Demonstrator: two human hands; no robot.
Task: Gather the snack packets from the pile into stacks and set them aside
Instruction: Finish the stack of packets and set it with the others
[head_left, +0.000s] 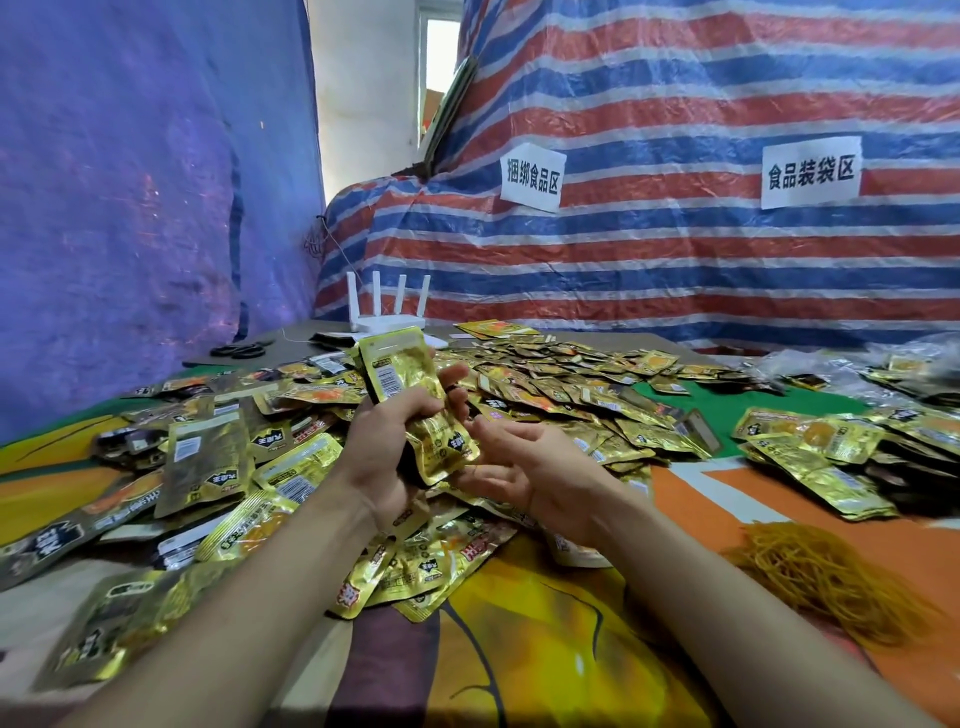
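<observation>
A big loose pile of gold snack packets (561, 395) covers the middle of the table. My left hand (384, 447) grips an upright stack of gold packets (410, 395) above the pile, fingers curled round its middle. My right hand (524, 467) hovers just right of the stack, palm up, fingers relaxed, fingertips close to the stack's lower end. More packets (208, 462) lie scattered at the left, and a separate heap of packets (826, 457) sits at the right.
A clump of yellow rubber bands (826, 577) lies at the near right. A white router (387, 312) and black scissors (241, 351) sit at the back left. Striped tarp walls with paper signs (810, 171) close off the back.
</observation>
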